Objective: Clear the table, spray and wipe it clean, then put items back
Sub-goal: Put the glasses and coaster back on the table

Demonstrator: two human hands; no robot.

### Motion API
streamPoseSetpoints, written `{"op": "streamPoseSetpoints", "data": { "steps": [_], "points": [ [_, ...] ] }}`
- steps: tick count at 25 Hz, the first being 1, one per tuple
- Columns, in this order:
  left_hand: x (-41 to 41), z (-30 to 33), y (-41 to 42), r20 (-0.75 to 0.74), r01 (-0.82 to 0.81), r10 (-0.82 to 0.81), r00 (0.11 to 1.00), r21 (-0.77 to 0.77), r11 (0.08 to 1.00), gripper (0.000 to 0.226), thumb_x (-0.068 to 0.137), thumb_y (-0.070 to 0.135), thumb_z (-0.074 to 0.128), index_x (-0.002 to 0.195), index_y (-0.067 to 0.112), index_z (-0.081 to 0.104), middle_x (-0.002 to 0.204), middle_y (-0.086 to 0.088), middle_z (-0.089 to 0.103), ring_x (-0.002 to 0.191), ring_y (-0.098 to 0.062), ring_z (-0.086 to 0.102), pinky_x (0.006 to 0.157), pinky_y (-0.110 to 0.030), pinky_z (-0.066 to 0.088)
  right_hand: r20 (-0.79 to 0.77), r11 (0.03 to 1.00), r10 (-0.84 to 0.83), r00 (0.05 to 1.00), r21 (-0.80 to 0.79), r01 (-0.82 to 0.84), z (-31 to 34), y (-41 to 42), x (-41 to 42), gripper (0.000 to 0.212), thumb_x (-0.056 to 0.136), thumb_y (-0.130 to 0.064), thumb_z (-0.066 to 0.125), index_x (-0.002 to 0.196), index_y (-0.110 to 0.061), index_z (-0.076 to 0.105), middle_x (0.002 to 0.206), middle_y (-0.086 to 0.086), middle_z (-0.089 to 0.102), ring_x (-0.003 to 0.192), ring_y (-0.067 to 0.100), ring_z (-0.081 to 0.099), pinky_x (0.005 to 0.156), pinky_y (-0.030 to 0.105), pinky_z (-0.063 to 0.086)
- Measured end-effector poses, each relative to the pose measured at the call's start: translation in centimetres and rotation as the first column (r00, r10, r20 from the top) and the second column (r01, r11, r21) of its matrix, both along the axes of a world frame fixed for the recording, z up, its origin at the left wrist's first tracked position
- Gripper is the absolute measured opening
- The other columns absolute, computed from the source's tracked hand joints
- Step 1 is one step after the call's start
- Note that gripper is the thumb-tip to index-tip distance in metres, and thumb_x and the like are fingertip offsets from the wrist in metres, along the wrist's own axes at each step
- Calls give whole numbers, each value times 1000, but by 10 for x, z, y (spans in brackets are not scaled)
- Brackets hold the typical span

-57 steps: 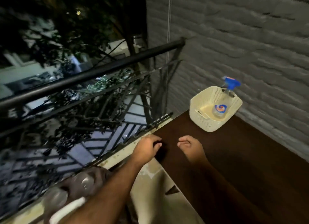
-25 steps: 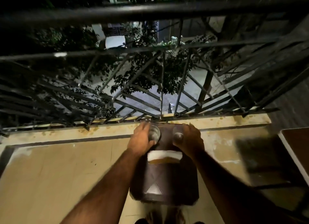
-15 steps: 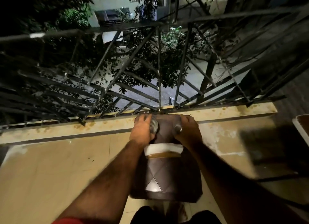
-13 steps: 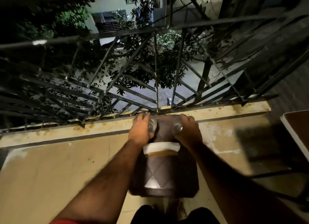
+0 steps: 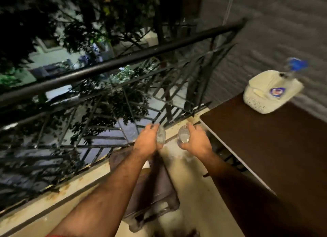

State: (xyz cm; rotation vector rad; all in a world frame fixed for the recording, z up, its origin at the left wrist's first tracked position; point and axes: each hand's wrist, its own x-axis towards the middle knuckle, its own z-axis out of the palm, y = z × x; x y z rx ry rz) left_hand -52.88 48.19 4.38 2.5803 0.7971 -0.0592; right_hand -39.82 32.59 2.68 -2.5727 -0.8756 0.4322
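Outdoors, the dark brown rectangular table (image 5: 276, 148) lay to the right of both hands, its pale edge running just beside the right wrist. A black metal balcony railing (image 5: 113, 65) crossed beyond the hands, and a dark brown padded stool (image 5: 155, 185) stood beneath the forearms, partly hidden by the left arm. At the table's far corner, well apart from the hands, sat a cream perforated plastic basket (image 5: 256, 102) holding a clear spray bottle with a blue trigger head (image 5: 295, 65), both smeared by motion blur so the bottle's label could not be read. The left hand (image 5: 146, 143) was curled round a small clear drinking glass (image 5: 161, 135), gripping it from the side; the right hand (image 5: 194, 143) gripped a second small clear glass (image 5: 183, 135) the same way. Both glasses were held in the air above the pale floor, near the table's corner but not over it. Fingers covered most of each glass, and any contents could not be made out.
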Motion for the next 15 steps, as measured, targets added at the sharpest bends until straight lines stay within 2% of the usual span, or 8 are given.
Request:
{"op": "streamPoseSetpoints", "data": {
  "steps": [5, 8, 15],
  "points": [
    [70, 35, -87, 19, 221, -223, 975, 59, 973, 90, 67, 30, 76, 146, 20, 33, 140, -9, 38, 122, -33, 49, 100, -39, 42, 25, 977, -212, 977, 10, 212, 37, -117, 31, 84, 76, -43, 73, 149, -24, 36, 134, 11, 46, 120, 38, 53, 98, 42, 49],
    [120, 44, -164, 17, 356, -358, 933, 73, 932, 92, 69, 32, 76, 148, 22, 31, 143, -6, 36, 122, -30, 48, 99, -37, 43, 47, 927, -375, 926, 29, 374, 48, -210, 55, 81, 78, -44, 71, 149, -24, 38, 134, 12, 47, 120, 38, 53, 99, 44, 50],
    [217, 49, -349, 8, 522, -523, 852, 34, 852, 91, 71, 36, 75, 148, 27, 29, 143, -1, 34, 120, -28, 48, 100, -36, 41, 66, 812, -581, 811, -24, 584, 54, -411, 101, 90, 73, -46, 78, 150, -27, 35, 138, 8, 45, 122, 33, 53, 99, 43, 52]
  ]
}}
